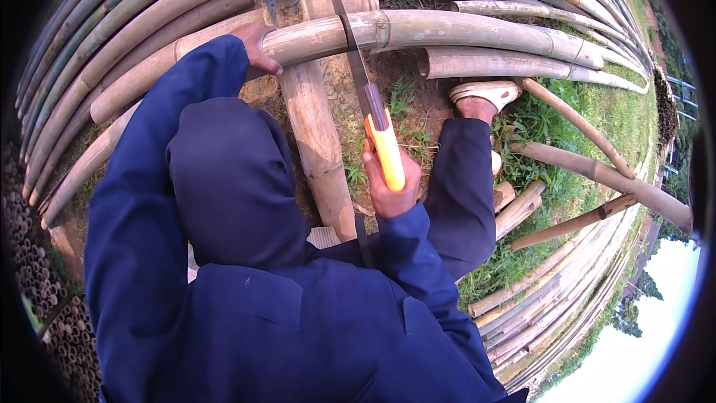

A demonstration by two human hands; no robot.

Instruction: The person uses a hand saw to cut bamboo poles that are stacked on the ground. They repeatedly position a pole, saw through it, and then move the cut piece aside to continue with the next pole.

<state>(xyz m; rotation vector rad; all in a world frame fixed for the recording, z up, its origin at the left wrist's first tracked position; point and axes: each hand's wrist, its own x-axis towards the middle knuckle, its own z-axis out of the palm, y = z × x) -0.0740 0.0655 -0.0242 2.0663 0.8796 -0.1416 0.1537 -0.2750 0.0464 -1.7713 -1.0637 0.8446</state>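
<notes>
A thick pale bamboo pole [462, 31] runs across in front of me. My left hand [256, 48] grips it at the left, thumb on the near side and most fingers hidden. In my right hand [393, 185] is a handsaw [384, 142] with an orange and dark handle, my fingers wrapped around it. Its long blade points away from me and crosses the pole a little left of a node. Whether the teeth are inside a cut cannot be made out. Below the pole lies a bamboo support piece [316, 142], stretching toward me.
Many long bamboo poles [142, 26] lie side by side beyond and to the left. My shod foot [486, 93] is near a pole end at right. Slanted bamboo props [604, 175] and another pole stack [544, 298] are farther right; cut ends [37, 276] are piled at left.
</notes>
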